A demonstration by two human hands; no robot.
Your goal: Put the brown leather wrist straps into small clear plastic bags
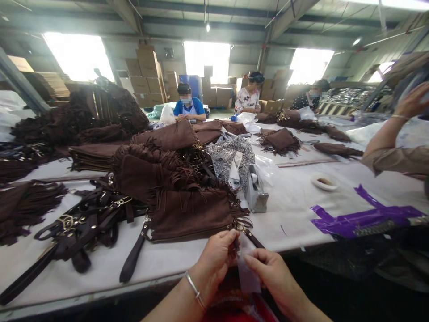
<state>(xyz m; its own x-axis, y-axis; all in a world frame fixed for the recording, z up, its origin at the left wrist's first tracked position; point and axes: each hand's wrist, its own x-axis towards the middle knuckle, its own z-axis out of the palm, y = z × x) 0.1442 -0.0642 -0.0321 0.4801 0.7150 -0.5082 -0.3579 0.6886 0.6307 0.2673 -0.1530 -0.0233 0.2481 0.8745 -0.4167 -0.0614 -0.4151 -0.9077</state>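
A dark brown fringed pouch (pixel 191 213) lies flat at the table's front edge, with a looped wrist strap (pixel 136 252) by its left corner. At its right corner is a metal clasp (pixel 239 226) with a dark strap (pixel 254 238). My left hand (pixel 212 257) pinches at this clasp, its fingertips partly hiding it. A whitish translucent sheet (pixel 247 264) hangs between my hands, beside the clasp. My right hand (pixel 276 275) is closed, holding the sheet's right side between thumb and fingers.
Dark straps with metal buckles (pixel 75 228) lie in a heap on the left. More brown pouches (pixel 144 176) are piled behind. A tape dispenser (pixel 258 197), a tape roll (pixel 324 182) and purple tape (pixel 365 219) are on the right. A person's arm (pixel 385 138) reaches in there; several people sit opposite.
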